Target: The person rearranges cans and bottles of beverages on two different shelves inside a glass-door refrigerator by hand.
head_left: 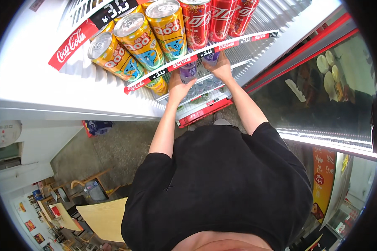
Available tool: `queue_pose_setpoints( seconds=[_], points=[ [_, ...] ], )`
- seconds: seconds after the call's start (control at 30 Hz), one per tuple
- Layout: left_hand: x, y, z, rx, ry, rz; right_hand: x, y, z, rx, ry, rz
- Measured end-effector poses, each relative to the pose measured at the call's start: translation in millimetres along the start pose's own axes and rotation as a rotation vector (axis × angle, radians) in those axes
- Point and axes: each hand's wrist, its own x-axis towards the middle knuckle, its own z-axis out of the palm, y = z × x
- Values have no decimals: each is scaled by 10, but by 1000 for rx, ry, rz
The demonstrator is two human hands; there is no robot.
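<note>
Black shirt is closest; your left hand is curled round a purple bottle, looks upright, just right of it. Your right hand grips a second bottle, to its left.

purple bottles, perhaps white-marked — yellow cans with blue figures — red cans

Room: ribbed shelf lay bare right of red cans | Blocked: yellow cans crowded left; price strip overhung purple bottles
</note>
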Motion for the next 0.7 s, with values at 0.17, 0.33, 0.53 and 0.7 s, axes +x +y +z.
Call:
queue_pose_setpoints(
  seconds=[0.17,0.33,0.53,0.7],
  points=[
    [4,-24,-19,-14,-34,-26,8,-1,20,8,-20,47],
    [-4,-23,-12,36,-35,-20,-10,4,15,3,-30,70],
    [10,1,-49,6,-63,-49,-24,-68,-17,9,19,35],
    [-6,-17,-10,24,-67,-100,-88,-164,-109,23,12,49]
  ],
)
